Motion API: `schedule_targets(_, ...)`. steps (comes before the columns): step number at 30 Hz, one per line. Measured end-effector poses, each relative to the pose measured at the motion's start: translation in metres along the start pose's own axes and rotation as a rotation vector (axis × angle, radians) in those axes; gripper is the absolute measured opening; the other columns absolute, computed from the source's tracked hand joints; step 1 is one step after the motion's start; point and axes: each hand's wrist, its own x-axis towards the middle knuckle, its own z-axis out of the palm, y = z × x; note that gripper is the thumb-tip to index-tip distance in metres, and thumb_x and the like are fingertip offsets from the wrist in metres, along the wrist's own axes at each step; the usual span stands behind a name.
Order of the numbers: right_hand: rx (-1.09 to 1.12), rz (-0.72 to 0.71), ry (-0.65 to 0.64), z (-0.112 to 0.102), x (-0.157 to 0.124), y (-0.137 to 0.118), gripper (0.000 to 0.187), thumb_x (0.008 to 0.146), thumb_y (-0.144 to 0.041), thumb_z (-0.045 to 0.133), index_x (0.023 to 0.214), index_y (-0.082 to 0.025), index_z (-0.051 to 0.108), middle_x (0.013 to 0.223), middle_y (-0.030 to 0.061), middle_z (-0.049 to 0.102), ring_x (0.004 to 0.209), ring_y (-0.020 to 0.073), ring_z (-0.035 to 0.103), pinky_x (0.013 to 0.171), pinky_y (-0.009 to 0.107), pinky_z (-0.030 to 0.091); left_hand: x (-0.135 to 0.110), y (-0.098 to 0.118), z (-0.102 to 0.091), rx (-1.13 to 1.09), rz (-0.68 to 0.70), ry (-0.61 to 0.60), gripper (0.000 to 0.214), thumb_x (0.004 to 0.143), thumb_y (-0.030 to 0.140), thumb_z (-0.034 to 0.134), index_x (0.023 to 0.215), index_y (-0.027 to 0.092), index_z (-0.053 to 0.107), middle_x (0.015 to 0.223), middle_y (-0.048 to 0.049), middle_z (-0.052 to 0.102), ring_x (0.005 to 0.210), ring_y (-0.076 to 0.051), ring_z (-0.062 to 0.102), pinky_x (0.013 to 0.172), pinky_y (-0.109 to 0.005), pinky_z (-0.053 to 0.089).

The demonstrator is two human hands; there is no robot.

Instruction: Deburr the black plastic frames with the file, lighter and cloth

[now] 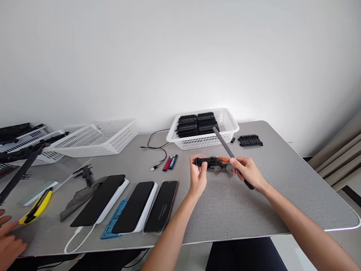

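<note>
your left hand [198, 176] pinches a small black part [207, 162] over the middle of the table [282, 195]. your right hand [248, 171] grips a long file [225, 145], pointing to 11 o'clock. you seem to be filing. next, hold the part steady. i count two white baskets, three phones, one spare part at 1 o'clock.

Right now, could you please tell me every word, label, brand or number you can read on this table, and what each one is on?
None can be read.
Red lighter and blue lighter: pale print on the blue one, too small to read.
Three phones: screens dark, no text.
Black part in the left hand and file in the right hand: no marking visible.
</note>
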Motion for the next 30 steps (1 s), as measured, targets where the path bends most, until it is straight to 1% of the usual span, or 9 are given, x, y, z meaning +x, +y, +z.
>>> schedule_targets(3, 0.123, 0.101, -0.037, 0.001, 0.002, 0.001, 0.056, 0.081, -0.065, 0.054, 0.093, -0.013, 0.068, 0.069, 0.0052, 0.067, 0.035, 0.0055, 0.037, 0.036, 0.023, 0.028, 0.001, -0.003, 0.0, -0.107, 0.039, -0.07, 0.021, 0.089, 0.043, 0.055, 0.092, 0.025, 0.044, 0.102, -0.0037, 0.049, 0.109, -0.018, 0.054, 0.102, -0.036, 0.04)
schedule_targets(6, 0.304, 0.191, -0.153, 0.004, 0.003, 0.003, 0.055, 0.081, -0.062, 0.058, 0.102, -0.012, 0.067, 0.071, 0.0052, 0.068, 0.034, 0.0045, 0.035, 0.033, 0.022, 0.029, 0.001, -0.006, -0.001, -0.18, -0.016, -0.168, 0.018, 0.091, 0.041, 0.053, 0.092, 0.025, 0.046, 0.117, -0.005, 0.048, 0.122, -0.021, 0.051, 0.107, -0.041, 0.036)
schedule_targets(12, 0.352, 0.262, -0.227, 0.009, 0.005, 0.011, 0.045, 0.077, -0.057, 0.068, 0.088, -0.014, 0.064, 0.062, 0.0007, 0.065, 0.033, 0.0033, 0.035, 0.031, 0.019, 0.031, 0.0, 0.001, 0.001, -0.349, 0.007, -0.201, 0.013, 0.091, 0.034, 0.055, 0.092, 0.025, 0.046, 0.137, -0.0044, 0.049, 0.137, -0.022, 0.04, 0.117, -0.048, 0.022)
schedule_targets(16, 0.493, 0.293, -0.275, 0.012, 0.003, 0.013, 0.039, 0.07, -0.049, 0.077, 0.083, -0.016, 0.061, 0.048, -0.0084, 0.049, 0.032, 0.0025, 0.032, 0.032, 0.018, 0.028, 0.0, 0.001, 0.005, -0.379, -0.052, -0.21, 0.014, 0.088, 0.035, 0.06, 0.098, 0.026, 0.055, 0.14, -0.0041, 0.053, 0.138, -0.022, 0.04, 0.118, -0.046, 0.022)
schedule_targets(18, 0.571, 0.274, -0.214, 0.012, 0.003, 0.012, 0.039, 0.065, -0.04, 0.083, 0.086, -0.018, 0.059, 0.044, -0.012, 0.041, 0.033, 0.0022, 0.03, 0.033, 0.017, 0.026, 0.001, -0.001, 0.005, -0.377, -0.121, -0.146, 0.021, 0.086, 0.037, 0.062, 0.105, 0.027, 0.059, 0.138, -0.003, 0.055, 0.132, -0.023, 0.047, 0.114, -0.044, 0.032)
schedule_targets(21, 0.64, 0.194, -0.061, 0.007, 0.005, 0.012, 0.038, 0.064, -0.035, 0.085, 0.084, -0.019, 0.056, 0.039, -0.0141, 0.034, 0.033, 0.0021, 0.025, 0.033, 0.017, 0.025, 0.004, -0.004, 0.002, -0.417, -0.296, -0.092, 0.031, 0.083, 0.044, 0.063, 0.109, 0.028, 0.063, 0.119, -0.004, 0.066, 0.108, -0.023, 0.063, 0.09, -0.038, 0.052)
schedule_targets(23, 0.649, 0.138, 0.046, 0.002, 0.008, 0.013, 0.039, 0.063, -0.035, 0.084, 0.084, -0.019, 0.056, 0.039, -0.0141, 0.034, 0.033, 0.0023, 0.024, 0.034, 0.017, 0.026, 0.006, -0.003, -0.001, -0.44, -0.413, -0.087, 0.033, 0.08, 0.048, 0.066, 0.103, 0.024, 0.066, 0.104, -0.005, 0.07, 0.093, -0.021, 0.067, 0.078, -0.032, 0.054)
schedule_targets(26, 0.609, 0.07, 0.176, -0.005, 0.011, 0.015, 0.041, 0.062, -0.037, 0.084, 0.086, -0.019, 0.056, 0.041, -0.0131, 0.037, 0.034, 0.0031, 0.027, 0.034, 0.019, 0.028, 0.008, 0.001, -0.003, -0.5, -0.492, -0.098, 0.035, 0.08, 0.051, 0.065, 0.097, 0.02, 0.068, 0.098, -0.0072, 0.071, 0.091, -0.02, 0.067, 0.076, -0.03, 0.053)
schedule_targets(30, 0.483, 0.006, 0.258, -0.006, 0.013, 0.018, 0.041, 0.064, -0.042, 0.082, 0.087, -0.018, 0.056, 0.041, -0.0115, 0.039, 0.034, 0.0049, 0.031, 0.035, 0.021, 0.029, 0.007, 0.004, 0.001, -0.393, -0.514, -0.199, 0.041, 0.081, 0.049, 0.064, 0.11, 0.021, 0.064, 0.106, -0.0097, 0.07, 0.099, -0.024, 0.065, 0.08, -0.035, 0.053)
